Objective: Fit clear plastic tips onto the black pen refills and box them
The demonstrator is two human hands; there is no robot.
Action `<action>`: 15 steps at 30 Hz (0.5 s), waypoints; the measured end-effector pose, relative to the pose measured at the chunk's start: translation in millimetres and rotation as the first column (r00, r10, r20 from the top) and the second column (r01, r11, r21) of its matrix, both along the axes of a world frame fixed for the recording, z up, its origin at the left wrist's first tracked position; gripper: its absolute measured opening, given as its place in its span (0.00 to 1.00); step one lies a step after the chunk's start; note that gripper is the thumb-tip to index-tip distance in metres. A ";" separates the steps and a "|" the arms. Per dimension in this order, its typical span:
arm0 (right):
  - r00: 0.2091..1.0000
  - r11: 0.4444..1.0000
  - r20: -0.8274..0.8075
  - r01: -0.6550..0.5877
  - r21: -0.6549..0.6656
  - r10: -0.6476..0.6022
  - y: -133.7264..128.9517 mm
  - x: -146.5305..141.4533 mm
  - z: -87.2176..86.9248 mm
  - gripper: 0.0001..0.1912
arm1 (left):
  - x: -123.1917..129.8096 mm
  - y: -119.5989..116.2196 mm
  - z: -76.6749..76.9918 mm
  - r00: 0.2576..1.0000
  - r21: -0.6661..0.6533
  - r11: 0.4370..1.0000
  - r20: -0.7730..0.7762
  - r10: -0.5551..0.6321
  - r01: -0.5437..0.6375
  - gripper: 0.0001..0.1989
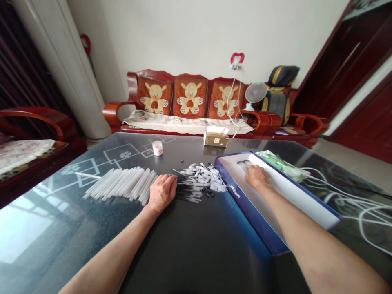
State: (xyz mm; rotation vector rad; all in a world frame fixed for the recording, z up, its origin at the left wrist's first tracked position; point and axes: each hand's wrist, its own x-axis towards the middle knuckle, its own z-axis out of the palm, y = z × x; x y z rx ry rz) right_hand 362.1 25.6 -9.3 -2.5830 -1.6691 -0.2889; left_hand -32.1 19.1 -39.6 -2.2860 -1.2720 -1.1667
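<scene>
Distally, the left fingers (172, 182) lie flat and empty against a heap of white-and-black plastic parts (199, 183); the right fingers (253, 173), grip unclear, rest inside a blue-rimmed white box (235, 190), beside a small cluster of pale parts (244, 165).

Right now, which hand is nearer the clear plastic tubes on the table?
Left. The left hand lies beside the right end of the clear plastic tubes. The right hand is farther away, inside the blue box, beyond the small white pieces.
</scene>
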 end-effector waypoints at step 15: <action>0.967 0.981 -0.178 0.165 -0.099 -0.181 3.9 27.8 9.4 0.36 | 0.9 0.3 -0.6 1.000 -0.003 1.000 0.016 -0.013 0.013 0.12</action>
